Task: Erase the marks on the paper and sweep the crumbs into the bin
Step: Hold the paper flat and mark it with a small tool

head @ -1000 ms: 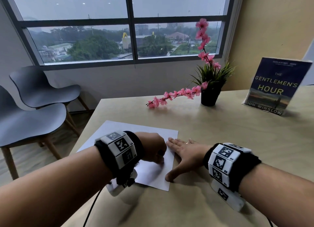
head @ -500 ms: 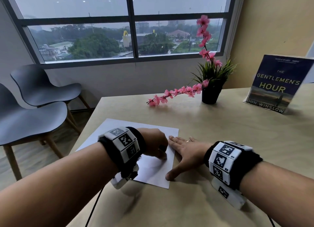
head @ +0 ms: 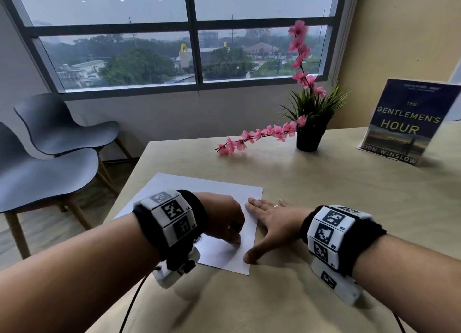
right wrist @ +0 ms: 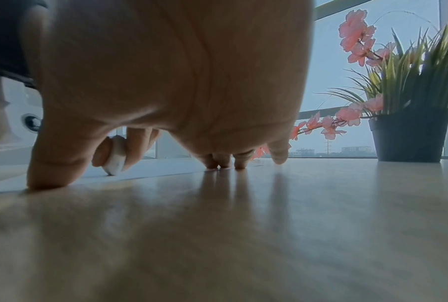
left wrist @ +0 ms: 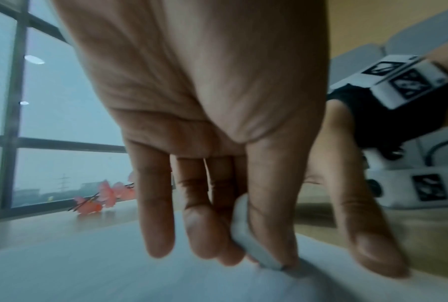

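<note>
A white sheet of paper [head: 174, 185] lies on the wooden table [head: 324, 208] near its left edge. My left hand [head: 224, 220] sits over the sheet's right part and pinches a white eraser [left wrist: 254, 253] between thumb and fingers, its tip down on the paper [left wrist: 88, 265]. The eraser [right wrist: 115, 157] also shows in the right wrist view, touching the sheet. My right hand [head: 272, 220] lies flat with fingers spread, its fingertips and thumb pressing on the paper's right edge. No marks, crumbs or bin can be made out.
A black pot with grass and pink blossom sprays [head: 309, 133] stands at the back of the table. A book [head: 401, 123] is propped upright at the far right. Two grey chairs [head: 50, 158] stand left of the table, under the window.
My left hand with the eraser has shifted slightly over the paper's right part. The right hand has stayed pressed on the sheet's edge.
</note>
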A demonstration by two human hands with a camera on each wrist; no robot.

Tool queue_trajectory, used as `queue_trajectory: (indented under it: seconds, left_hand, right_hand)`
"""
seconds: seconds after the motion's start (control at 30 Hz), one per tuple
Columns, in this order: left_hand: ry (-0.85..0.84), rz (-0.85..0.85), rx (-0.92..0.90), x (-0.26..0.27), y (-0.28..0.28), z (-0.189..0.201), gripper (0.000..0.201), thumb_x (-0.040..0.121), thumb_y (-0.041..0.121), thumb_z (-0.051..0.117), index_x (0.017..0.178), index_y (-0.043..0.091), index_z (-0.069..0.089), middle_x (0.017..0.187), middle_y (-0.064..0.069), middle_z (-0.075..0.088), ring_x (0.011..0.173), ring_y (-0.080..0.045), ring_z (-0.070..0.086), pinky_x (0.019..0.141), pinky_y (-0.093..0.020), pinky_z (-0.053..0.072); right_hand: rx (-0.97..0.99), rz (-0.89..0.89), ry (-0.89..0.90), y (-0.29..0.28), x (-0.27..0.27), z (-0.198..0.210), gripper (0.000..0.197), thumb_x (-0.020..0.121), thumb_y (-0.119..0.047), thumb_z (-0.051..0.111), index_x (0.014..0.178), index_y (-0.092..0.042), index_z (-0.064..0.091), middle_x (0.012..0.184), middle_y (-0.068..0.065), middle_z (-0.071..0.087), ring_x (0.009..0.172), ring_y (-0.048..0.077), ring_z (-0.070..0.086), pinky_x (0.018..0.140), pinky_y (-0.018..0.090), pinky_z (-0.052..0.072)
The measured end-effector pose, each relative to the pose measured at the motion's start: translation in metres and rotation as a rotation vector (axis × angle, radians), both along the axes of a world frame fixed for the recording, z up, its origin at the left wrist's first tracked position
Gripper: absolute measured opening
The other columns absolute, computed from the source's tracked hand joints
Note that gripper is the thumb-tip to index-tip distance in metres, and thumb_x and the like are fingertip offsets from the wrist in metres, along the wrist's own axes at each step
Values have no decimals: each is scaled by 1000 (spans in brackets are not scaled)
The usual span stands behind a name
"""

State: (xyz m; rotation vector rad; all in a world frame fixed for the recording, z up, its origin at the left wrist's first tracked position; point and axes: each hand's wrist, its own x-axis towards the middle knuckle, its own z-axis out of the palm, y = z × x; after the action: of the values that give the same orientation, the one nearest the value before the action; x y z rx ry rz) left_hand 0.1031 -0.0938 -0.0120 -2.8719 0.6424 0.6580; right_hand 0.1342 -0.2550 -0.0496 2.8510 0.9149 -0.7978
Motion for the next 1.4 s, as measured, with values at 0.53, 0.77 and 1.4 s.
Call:
queue_trajectory:
  seconds: [0.53, 0.77, 1.4]
  left_hand:
    - [-7, 1, 2, -7, 16, -2, 26, 91, 41, 58, 104, 20, 65, 105, 2, 65, 81, -14, 51, 72, -24, 40]
    - [-37, 52, 1, -5, 27, -1, 27, 90, 44, 58, 102, 21, 65, 105, 2, 65, 87, -19, 57, 78, -30, 47]
    - [-57, 33, 8, -6, 30, -10, 23, 93, 41, 50, 100, 21, 61, 109, 0, 61, 97, -24, 59, 84, -36, 50]
  right_hand:
    - [-8, -9, 4, 2, -2, 3, 124, 70, -79, 59, 154, -24, -13, 161, -11, -19, 148, 6, -13, 120, 44, -9]
    - [-4, -21, 14, 1, -2, 3, 125, 68, -81, 58, 154, -25, -13, 161, -12, -18, 148, 6, -13, 120, 44, -8]
    - [-7, -22, 11, 2, -2, 2, 124, 69, -80, 58, 155, -24, -13, 161, -11, -19, 148, 7, -13, 120, 44, -8]
